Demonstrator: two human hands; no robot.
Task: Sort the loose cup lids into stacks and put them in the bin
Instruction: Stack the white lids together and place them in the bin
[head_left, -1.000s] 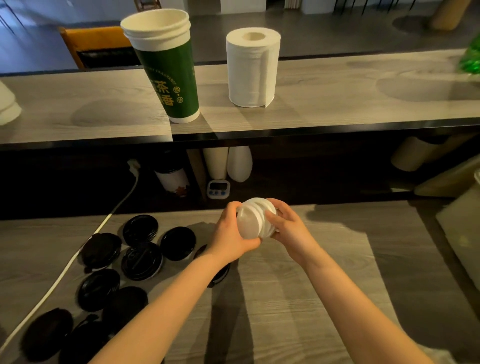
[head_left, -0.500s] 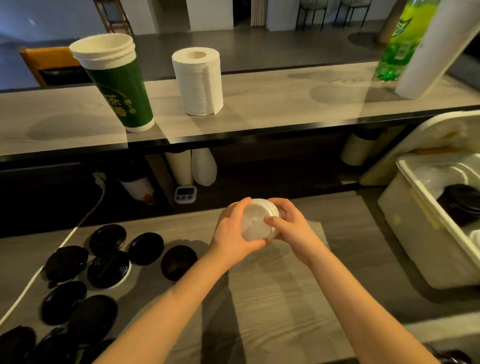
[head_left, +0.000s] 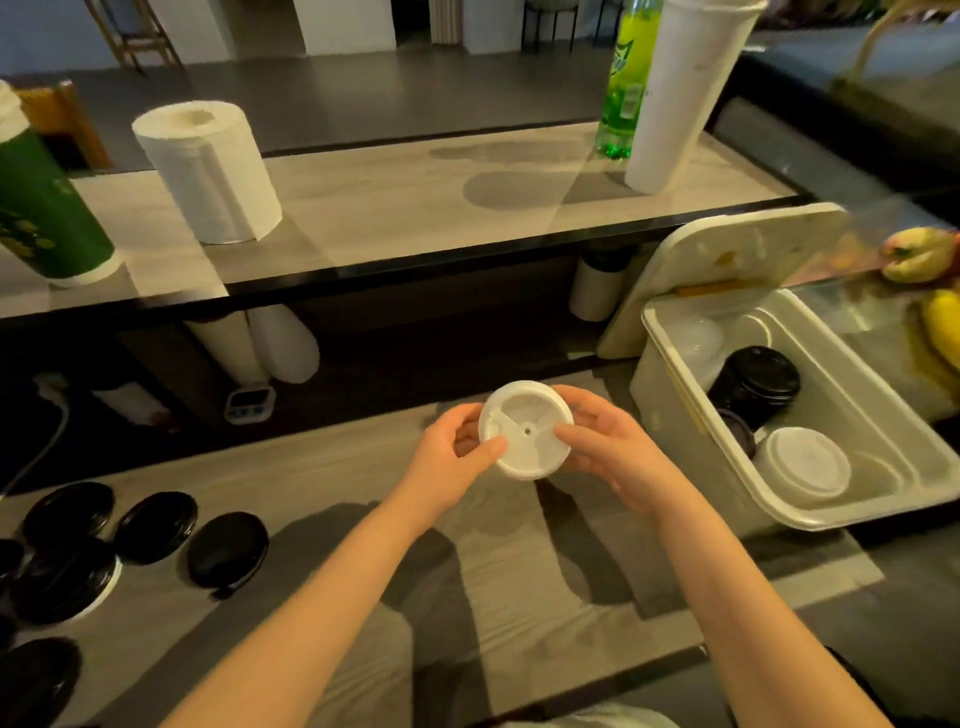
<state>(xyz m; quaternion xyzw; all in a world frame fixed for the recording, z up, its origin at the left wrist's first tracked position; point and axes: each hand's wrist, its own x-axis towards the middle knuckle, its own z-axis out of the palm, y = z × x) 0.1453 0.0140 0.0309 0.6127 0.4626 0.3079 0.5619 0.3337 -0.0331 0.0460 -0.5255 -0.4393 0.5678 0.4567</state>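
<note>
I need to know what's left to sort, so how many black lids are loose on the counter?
About 8 at the left: three in a row, the others clustered at the edge, partly cut off; more may be hidden.

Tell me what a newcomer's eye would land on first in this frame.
First, the white lid stack at centre, held between the left hand and right hand above the lower counter. Next, the open white bin on the right, holding a black lid stack and a white one. Loose black lids lie scattered at lower left.
</note>
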